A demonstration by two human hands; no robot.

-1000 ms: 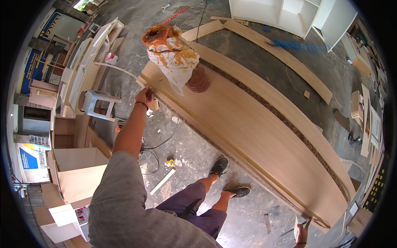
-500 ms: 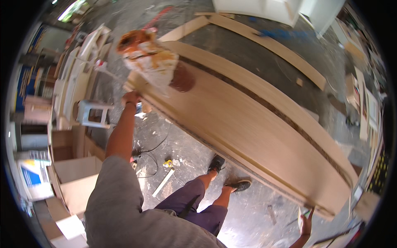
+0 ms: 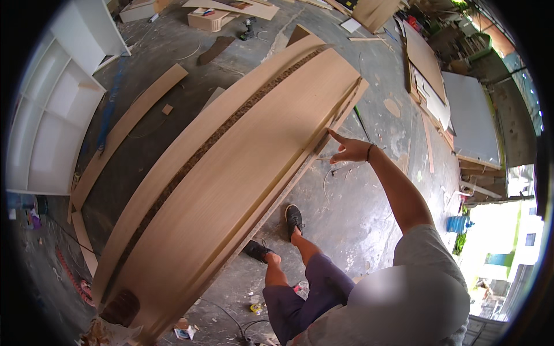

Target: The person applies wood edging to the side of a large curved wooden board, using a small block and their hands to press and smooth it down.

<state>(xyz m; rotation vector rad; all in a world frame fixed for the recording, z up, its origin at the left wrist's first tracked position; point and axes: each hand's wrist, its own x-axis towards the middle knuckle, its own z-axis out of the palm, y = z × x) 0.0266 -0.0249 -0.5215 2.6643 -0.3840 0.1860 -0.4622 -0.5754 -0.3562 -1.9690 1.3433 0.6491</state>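
Observation:
A long pale wooden panel (image 3: 254, 147) with a dark speckled strip (image 3: 213, 138) set along it stretches across the view, from the lower left to the upper right. My right hand (image 3: 349, 149) is at its near edge, close to the far right end. The index finger is stretched out, its tip at the edge, and the hand holds nothing. On the panel's left end sit a dark reddish-brown container (image 3: 121, 307) and a stained whitish bundle (image 3: 107, 333), partly cut off by the frame. My left hand is out of view.
My feet stand on the concrete floor (image 3: 346, 230) close to the near edge. Cables (image 3: 231, 317) and a yellow tape measure (image 3: 255, 308) lie beside them. Beyond are a curved wooden strip (image 3: 127, 130), a white shelf unit (image 3: 52, 115), a cordless drill (image 3: 248, 27) and stacked boards (image 3: 424, 69).
My view has swung to the right, bringing the panel's right end and my right hand nearer the middle. My left hand, earlier at the panel's left end, has left the picture.

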